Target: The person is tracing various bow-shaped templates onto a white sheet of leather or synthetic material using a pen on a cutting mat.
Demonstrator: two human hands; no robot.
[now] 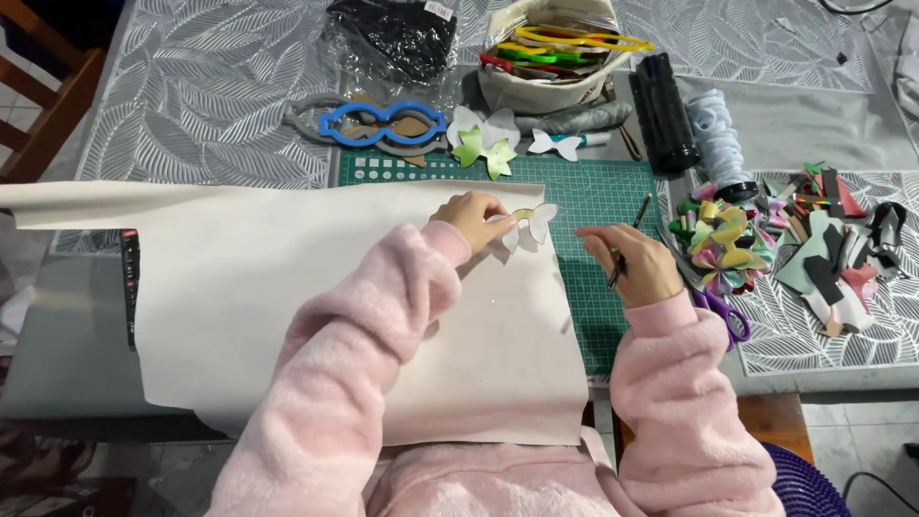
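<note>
Nearest the camera, two pink fleece sleeves reach up over a large cream sheet (287,306) that covers the lower left of the surface (191,105). The left hand (471,218) is pinched closed on a small white bow-shaped cutout (532,224), pressing it at the sheet's upper right corner. At 3 o'clock from it, the right hand (639,268) is curled around a dark pen (628,239) held slanted above the green cutting mat (584,191). Purple-handled scissors (720,308) lie just beside the right wrist, at 4 o'clock. Further right sits a pile of coloured bows (723,244), then scraps (833,258). Beyond the mat, at 12 o'clock, lie green and white cutouts (485,144), a blue figure-eight template (383,123) and a cream pouch (555,57) of coloured templates
</note>
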